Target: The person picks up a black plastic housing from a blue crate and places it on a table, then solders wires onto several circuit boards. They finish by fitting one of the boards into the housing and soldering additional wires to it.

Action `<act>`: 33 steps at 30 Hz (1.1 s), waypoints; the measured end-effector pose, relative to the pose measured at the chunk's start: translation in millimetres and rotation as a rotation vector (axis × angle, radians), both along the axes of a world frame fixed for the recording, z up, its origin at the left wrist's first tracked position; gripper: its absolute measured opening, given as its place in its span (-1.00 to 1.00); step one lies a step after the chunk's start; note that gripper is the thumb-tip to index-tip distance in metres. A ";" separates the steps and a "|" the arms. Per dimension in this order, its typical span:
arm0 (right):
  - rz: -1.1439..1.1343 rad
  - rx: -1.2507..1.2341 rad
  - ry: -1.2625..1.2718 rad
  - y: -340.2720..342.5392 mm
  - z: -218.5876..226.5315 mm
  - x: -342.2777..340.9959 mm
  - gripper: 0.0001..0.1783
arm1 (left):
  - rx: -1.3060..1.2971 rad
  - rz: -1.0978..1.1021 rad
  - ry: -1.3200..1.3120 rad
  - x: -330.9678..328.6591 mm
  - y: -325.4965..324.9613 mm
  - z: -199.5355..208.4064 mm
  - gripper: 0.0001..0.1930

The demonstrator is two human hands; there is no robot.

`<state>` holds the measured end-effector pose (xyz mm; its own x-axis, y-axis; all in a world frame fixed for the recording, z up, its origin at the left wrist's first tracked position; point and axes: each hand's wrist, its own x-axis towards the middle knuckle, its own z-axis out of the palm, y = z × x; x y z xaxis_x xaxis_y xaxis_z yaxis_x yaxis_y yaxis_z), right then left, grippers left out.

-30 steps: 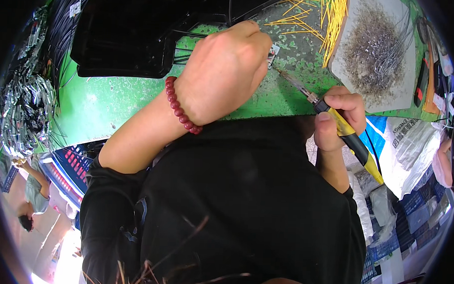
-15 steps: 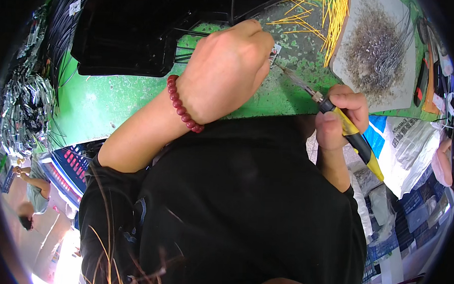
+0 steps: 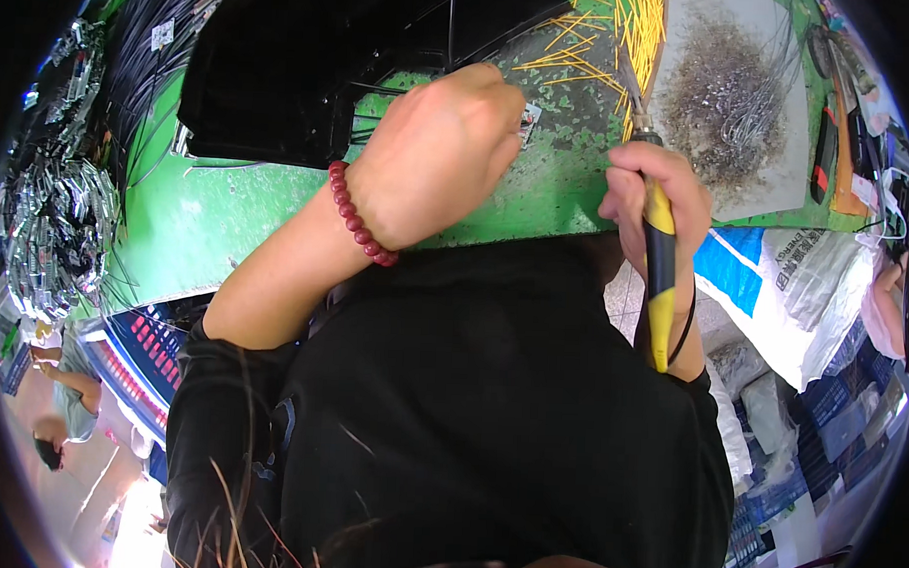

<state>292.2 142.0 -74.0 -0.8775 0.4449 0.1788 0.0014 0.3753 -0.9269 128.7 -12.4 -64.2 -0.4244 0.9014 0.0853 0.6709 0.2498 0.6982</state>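
My left hand (image 3: 441, 155) is closed low over the green table, its back toward me and the fingertips mostly hidden. A small white board (image 3: 529, 118) pokes out past its fingers, and thin black wires (image 3: 364, 130) run in from the left side beneath the hand. My right hand (image 3: 668, 196) is wrapped around a yellow and black soldering iron (image 3: 662, 261). The iron stands nearly upright in the view, its metal tip pointing away from me beside the yellow sticks, apart from the board.
Thin yellow sticks (image 3: 638, 40) lie on the green table (image 3: 227, 211) at the back. On the right, a white sheet (image 3: 778, 185) bears grey-brown debris (image 3: 726, 103). A black tray (image 3: 261, 87) stands left, near bundled black wires (image 3: 147, 68). Orange-handled tools (image 3: 847, 178) lie far right.
My right hand has swung the soldering iron's tip away from the small white board, up and to the right. My left hand has shifted only slightly left, still closed.
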 end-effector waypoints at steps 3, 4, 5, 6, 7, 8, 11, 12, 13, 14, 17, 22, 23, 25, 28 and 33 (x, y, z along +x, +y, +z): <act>0.047 0.273 0.205 10.9 -6.7 -19.6 -0.70 | -0.007 -0.016 -0.018 -2.8 1.4 6.9 -0.93; 0.085 0.309 0.250 12.7 -6.9 -25.3 -0.65 | -0.010 -0.016 -0.028 -4.0 1.1 9.3 -0.93; 0.160 0.372 0.218 18.0 -7.1 -29.1 -0.57 | 0.030 -0.019 -0.092 -6.1 0.5 10.8 -0.93; 0.217 0.507 0.257 17.5 -2.8 -35.5 -0.57 | 0.059 -0.016 -0.167 -6.9 -1.7 14.2 -0.94; 0.273 0.650 0.303 17.4 3.1 -45.9 -0.58 | 0.094 -0.013 -0.236 -9.3 -3.4 19.5 -0.95; 0.334 0.728 0.309 16.5 8.6 -52.3 -0.60 | 0.124 -0.009 -0.310 -12.0 -4.2 23.7 -0.95; 0.300 0.632 0.423 9.1 11.0 -69.6 -0.56 | 0.211 0.092 -0.315 -15.4 -9.2 39.1 -0.84; 0.269 0.590 0.422 4.8 19.7 -72.0 -0.54 | 0.262 0.108 -0.117 -14.0 -15.8 44.7 -0.73; 0.233 0.552 0.417 -0.5 30.0 -72.1 -0.51 | 0.231 0.109 0.028 -13.9 -21.1 56.5 -0.62; 0.224 0.529 0.405 -6.3 38.7 -72.1 -0.50 | 0.206 0.096 0.156 -13.8 -26.8 61.6 -0.53; 0.143 0.338 0.415 -28.3 45.8 -79.4 -0.54 | 0.174 0.152 0.294 -11.3 -26.9 51.6 -0.50; 0.088 0.103 0.490 -32.5 46.8 -93.6 -0.64 | 0.269 0.156 0.413 -29.3 -38.1 54.0 -0.59; 0.096 0.058 0.494 -28.1 50.5 -95.7 -0.66 | 0.310 0.160 0.438 -32.7 -42.3 60.1 -0.59; 0.057 -0.077 0.578 -21.1 56.5 -106.6 -0.63 | 0.346 0.172 0.440 -43.1 -53.2 76.0 -0.62; -0.015 -0.060 0.489 2.7 66.6 -109.0 -0.53 | 0.219 0.234 0.018 -54.5 -70.0 102.5 -0.75; -0.172 -0.020 0.461 27.8 62.1 -90.2 -0.48 | 0.196 0.093 0.645 -99.8 -47.7 137.5 -0.73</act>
<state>202.0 169.8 -11.9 -0.6226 0.5834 0.5216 -0.3503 0.3882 -0.8524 28.9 -60.1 73.4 -0.3083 0.8057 0.5058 0.9503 0.2359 0.2034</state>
